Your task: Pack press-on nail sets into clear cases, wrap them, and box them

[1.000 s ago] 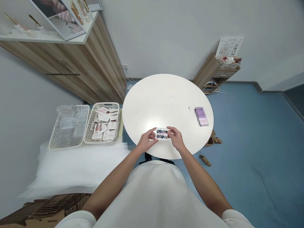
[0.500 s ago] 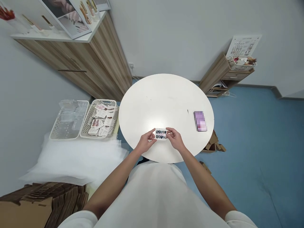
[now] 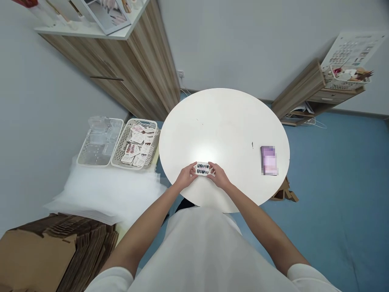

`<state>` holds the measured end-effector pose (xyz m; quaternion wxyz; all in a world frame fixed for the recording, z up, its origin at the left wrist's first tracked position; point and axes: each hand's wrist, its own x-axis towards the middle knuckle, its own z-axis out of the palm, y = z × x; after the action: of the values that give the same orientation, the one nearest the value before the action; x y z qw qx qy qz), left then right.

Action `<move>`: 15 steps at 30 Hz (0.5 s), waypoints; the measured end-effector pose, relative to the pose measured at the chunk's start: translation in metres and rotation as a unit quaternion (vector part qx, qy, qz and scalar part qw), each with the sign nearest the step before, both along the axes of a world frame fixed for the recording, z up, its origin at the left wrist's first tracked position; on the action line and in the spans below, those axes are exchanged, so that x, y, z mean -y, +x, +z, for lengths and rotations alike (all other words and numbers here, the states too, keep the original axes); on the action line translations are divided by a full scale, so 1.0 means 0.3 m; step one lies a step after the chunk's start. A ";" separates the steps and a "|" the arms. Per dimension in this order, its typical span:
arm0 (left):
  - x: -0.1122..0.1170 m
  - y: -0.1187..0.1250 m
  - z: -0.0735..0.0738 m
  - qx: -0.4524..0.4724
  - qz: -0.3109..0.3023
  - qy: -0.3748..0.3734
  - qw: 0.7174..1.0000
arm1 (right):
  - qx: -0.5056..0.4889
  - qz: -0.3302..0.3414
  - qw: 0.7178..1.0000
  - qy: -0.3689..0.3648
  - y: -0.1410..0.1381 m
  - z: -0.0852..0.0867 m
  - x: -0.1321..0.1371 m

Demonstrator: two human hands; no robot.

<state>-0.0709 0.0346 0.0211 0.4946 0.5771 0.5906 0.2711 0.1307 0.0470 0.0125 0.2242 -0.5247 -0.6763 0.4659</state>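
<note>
A small white card of press-on nails (image 3: 202,168), with two rows of dark and pale nails facing up, is held over the near part of the round white table (image 3: 225,117). My left hand (image 3: 186,177) pinches its left edge between thumb and fingers. On its right edge, my right hand (image 3: 219,176) grips in the same way. Whether the card rests on the table or is lifted slightly, I cannot tell. A purple box (image 3: 269,160), partly blurred, lies on the table's right side.
Left of the table stand a basket of nail cards (image 3: 118,156) and a basket of clear plastic cases (image 3: 81,156). White foam sheets (image 3: 103,190) and stacked flat cardboard (image 3: 36,255) lie nearer. A wooden cabinet (image 3: 146,69) and a small shelf (image 3: 304,89) flank the wall.
My view has turned slightly to the left, so the surroundings sit further right. Both hands keep hold of the nail card, which now looks more level.
</note>
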 end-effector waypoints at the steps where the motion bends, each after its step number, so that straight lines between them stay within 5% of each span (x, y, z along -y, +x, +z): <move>1: -0.008 -0.017 -0.020 -0.009 0.002 -0.004 1.000 | 0.004 0.002 1.000 -0.008 -0.023 -0.019 -0.010; 7: -0.035 -0.098 -0.102 -0.079 0.000 -0.009 0.997 | 0.029 -0.009 0.998 -0.056 -0.153 -0.111 -0.037; 11: -0.042 -0.107 -0.115 -0.168 -0.034 -0.007 0.985 | 0.073 -0.036 0.995 -0.049 -0.194 -0.132 -0.032; 15: -0.034 -0.104 -0.114 -0.144 -0.027 -0.035 0.989 | 0.078 -0.080 0.992 -0.055 -0.207 -0.125 -0.009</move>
<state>-0.1020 0.0448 -0.0132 0.4315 0.6082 0.6489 0.1512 0.0685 0.0498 -0.0249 0.1776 -0.6236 -0.6209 0.4405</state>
